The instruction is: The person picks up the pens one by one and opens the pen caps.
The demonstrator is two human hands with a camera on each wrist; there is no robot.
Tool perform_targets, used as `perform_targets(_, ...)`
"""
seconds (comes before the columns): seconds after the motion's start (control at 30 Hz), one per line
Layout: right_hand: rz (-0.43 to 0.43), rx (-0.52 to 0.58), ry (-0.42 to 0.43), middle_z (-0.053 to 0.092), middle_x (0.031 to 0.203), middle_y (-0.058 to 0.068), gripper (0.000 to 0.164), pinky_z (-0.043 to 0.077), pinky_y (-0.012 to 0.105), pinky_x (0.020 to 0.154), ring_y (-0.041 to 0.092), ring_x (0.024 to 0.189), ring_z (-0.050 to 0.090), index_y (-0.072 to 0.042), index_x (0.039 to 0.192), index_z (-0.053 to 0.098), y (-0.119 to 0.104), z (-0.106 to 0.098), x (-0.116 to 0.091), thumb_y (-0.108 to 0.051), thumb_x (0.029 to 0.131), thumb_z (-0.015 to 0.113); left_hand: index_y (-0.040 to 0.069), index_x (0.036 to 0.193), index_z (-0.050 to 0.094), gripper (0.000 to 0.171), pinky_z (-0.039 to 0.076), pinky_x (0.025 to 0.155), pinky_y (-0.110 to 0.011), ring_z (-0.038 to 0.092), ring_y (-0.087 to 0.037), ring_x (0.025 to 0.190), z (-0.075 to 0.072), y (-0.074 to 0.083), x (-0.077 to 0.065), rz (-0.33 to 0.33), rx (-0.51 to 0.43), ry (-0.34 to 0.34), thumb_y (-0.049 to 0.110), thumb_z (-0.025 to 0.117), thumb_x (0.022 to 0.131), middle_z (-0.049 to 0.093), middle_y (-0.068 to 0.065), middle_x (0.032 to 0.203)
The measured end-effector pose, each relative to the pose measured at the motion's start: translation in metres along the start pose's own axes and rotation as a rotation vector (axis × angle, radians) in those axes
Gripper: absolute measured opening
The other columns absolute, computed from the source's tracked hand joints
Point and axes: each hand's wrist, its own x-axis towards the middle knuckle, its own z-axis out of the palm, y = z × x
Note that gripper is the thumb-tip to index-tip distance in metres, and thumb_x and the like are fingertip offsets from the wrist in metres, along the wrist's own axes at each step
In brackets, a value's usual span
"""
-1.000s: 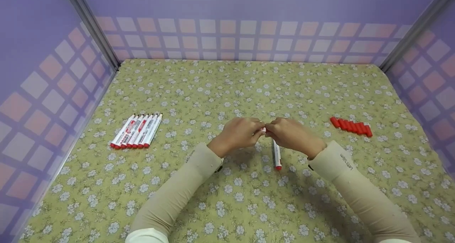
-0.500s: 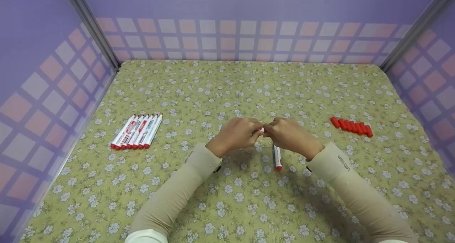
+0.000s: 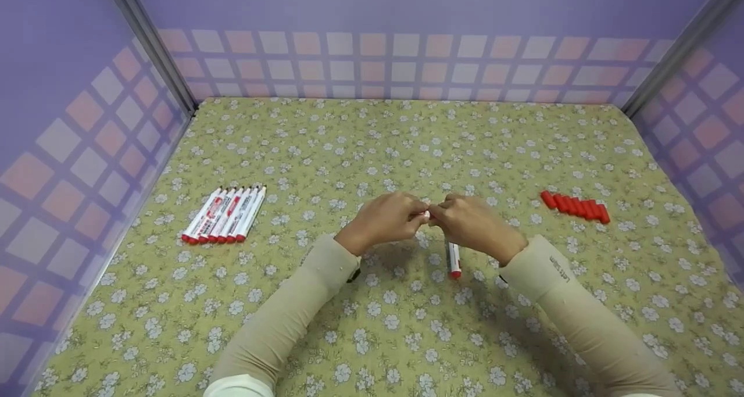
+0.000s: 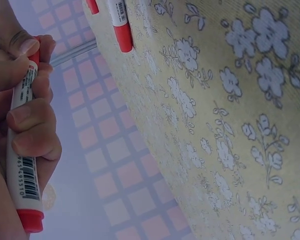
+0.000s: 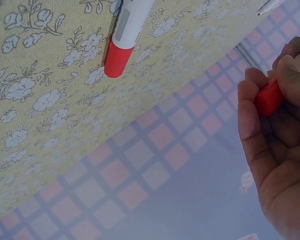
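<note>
A white marker with a red end plug (image 4: 24, 167) lies in the curled fingers of my left hand (image 3: 383, 222), raised above the cloth. At the marker's far end my right hand (image 3: 474, 225) pinches a red cap (image 5: 269, 97) between thumb and fingers. The two hands meet there, so the head view hides most of the marker. Whether the cap is fully seated on the marker cannot be told. Below the right hand, a second white marker (image 3: 454, 260) lies on the cloth, its upper part hidden in the head view.
Several uncapped white markers (image 3: 224, 217) lie side by side on the left of the flowered cloth (image 3: 349, 141). On the right is a row of several loose red caps (image 3: 575, 206). Purple panels with pale squares (image 3: 372, 65) enclose the back and sides.
Both hands have shifted slightly left together, still holding the marker and its cap. The other markers and the loose caps stay where they were.
</note>
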Motion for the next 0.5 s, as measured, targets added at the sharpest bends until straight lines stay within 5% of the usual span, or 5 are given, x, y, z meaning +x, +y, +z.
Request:
perform_targets(0.17,-0.003,-0.064,0.023,0.065,0.065,0.005,0.012,0.035,0.025,0.047,0.014,0.051,0.047,-0.007,0.079,0.064,-0.002,0.002,-0.001,-0.010,0.090,0.067,0.016,0.093,0.072,0.025,0.032,0.051,-0.023,0.040,-0.008,0.054,-0.002,-0.005,0.002,-0.021,-0.129,-0.056,0.024,0.049,0.100,0.058,0.001,0.073)
perform_targets(0.37,-0.033,-0.149,0.069,0.068,0.069,0.005,0.010,0.041,0.026,0.050,0.016,0.055,0.049,-0.006,0.081,0.066,-0.003,0.004,0.001,-0.011,0.089,0.068,0.013,0.108,0.073,0.030,0.036,0.056,-0.024,0.038,-0.010,0.053,-0.003,-0.016,0.004,-0.017,-0.320,-0.103,0.025,0.047,0.102,0.072,-0.009,0.095)
perform_targets(0.5,-0.025,-0.122,0.077,0.068,0.070,0.005,0.010,0.043,0.026,0.051,0.015,0.056,0.049,-0.007,0.080,0.065,-0.003,0.004,0.003,-0.011,0.089,0.068,0.010,0.107,0.073,0.031,0.035,0.056,-0.025,0.038,-0.010,0.053,-0.004,-0.018,0.005,-0.010,-0.342,-0.115,0.025,0.046,0.102,0.071,-0.012,0.092)
